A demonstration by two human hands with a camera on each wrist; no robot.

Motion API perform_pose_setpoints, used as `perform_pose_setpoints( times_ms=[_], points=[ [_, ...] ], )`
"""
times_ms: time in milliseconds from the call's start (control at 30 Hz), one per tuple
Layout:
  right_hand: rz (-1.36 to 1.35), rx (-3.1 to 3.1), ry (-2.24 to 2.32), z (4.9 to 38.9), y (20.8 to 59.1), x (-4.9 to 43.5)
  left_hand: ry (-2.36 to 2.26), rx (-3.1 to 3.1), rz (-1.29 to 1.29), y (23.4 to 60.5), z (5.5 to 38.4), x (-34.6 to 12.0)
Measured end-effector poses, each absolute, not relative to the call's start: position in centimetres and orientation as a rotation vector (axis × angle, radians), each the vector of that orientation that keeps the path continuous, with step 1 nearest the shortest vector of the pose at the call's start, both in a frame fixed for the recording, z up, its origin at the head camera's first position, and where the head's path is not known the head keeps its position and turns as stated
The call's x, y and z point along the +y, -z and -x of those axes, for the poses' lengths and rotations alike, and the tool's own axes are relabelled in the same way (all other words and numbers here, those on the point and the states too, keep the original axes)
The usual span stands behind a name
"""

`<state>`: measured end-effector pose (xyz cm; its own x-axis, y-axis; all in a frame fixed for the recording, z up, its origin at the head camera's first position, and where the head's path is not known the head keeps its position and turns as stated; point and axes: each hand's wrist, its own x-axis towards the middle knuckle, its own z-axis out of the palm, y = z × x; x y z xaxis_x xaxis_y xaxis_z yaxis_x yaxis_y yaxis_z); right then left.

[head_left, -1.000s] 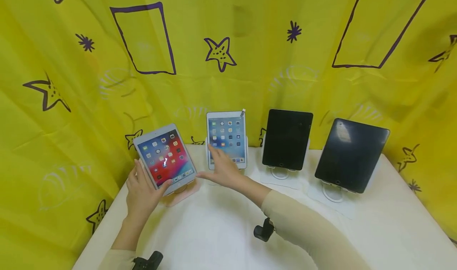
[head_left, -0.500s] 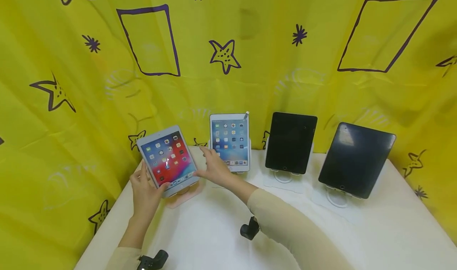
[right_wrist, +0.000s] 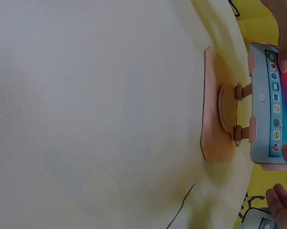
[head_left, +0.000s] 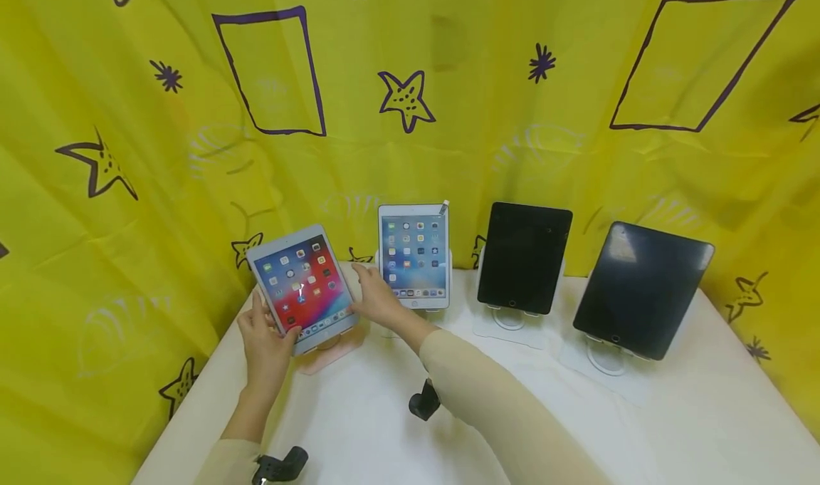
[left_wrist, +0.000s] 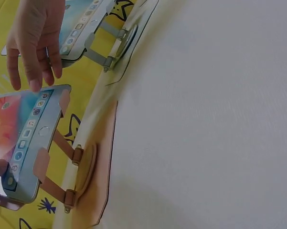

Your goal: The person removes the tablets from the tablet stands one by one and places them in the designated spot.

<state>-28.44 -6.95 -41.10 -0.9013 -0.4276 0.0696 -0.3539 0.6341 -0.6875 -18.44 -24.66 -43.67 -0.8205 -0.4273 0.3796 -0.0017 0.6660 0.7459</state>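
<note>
A white-framed tablet point(head_left: 304, 290) with a red and blue home screen leans on a pink folding stand point(right_wrist: 219, 112) at the left end of the row. My left hand point(head_left: 264, 335) grips its lower left side, thumb on the front glass and fingers at the edge and behind. Close by its lower right edge is my right hand point(head_left: 378, 298), the thumb at the edge of the glass. The other fingers of that hand extend loosely beside the tablet in the left wrist view. Behind the right hand stands a second white tablet point(head_left: 413, 253) with a blue home screen.
Two dark-screened tablets, one upright point(head_left: 525, 257) and one angled point(head_left: 643, 289), stand on stands to the right. A white-covered table point(head_left: 384, 414) carries everything. Right behind it hangs a yellow curtain point(head_left: 474, 157) with drawn stars and frames.
My right hand has moved left, from in front of the second tablet to the right edge of the leftmost one. The left hand keeps its grip; the head view has shifted slightly.
</note>
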Motion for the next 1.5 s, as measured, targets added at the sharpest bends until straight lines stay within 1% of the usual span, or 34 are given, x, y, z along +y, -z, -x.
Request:
perform_pose_setpoints(
  times_ms=[267, 467, 600, 800, 1033, 1167, 1333, 1500],
  points=[
    [0.657, 2.712, 1.158, 29.2, 40.9, -8.5, 1.028, -2.351, -0.413, 43.3, 18.7, -24.7],
    [0.567, 2.728, 1.274, 28.8, 40.8, -9.3, 1.039, -2.346, -0.494, 42.7, 19.1, -24.3],
    [0.52, 2.765, 1.323, 28.3, 40.8, -9.6, 1.051, -2.348, -0.502, 42.4, 19.1, -24.0],
    [0.501, 2.724, 1.393, 28.1, 40.9, -9.6, 1.066, -2.363, -0.448, 43.0, 18.9, -23.9],
    [0.563, 2.703, 1.435, 27.3, 41.0, -9.4, 0.944, -2.321, -0.287, 44.2, 18.3, -24.3],
    [0.612, 2.796, 1.407, 26.9, 40.8, -9.1, 0.988, -2.299, -0.247, 43.9, 18.2, -24.4],
    [0.683, 2.865, 1.355, 26.3, 40.3, -8.6, 1.12, -2.254, -0.278, 43.5, 17.8, -24.3],
    [0.696, 2.856, 1.394, 25.4, 39.4, -8.0, 1.104, -2.225, -0.229, 42.8, 17.2, -24.1]
  ],
)
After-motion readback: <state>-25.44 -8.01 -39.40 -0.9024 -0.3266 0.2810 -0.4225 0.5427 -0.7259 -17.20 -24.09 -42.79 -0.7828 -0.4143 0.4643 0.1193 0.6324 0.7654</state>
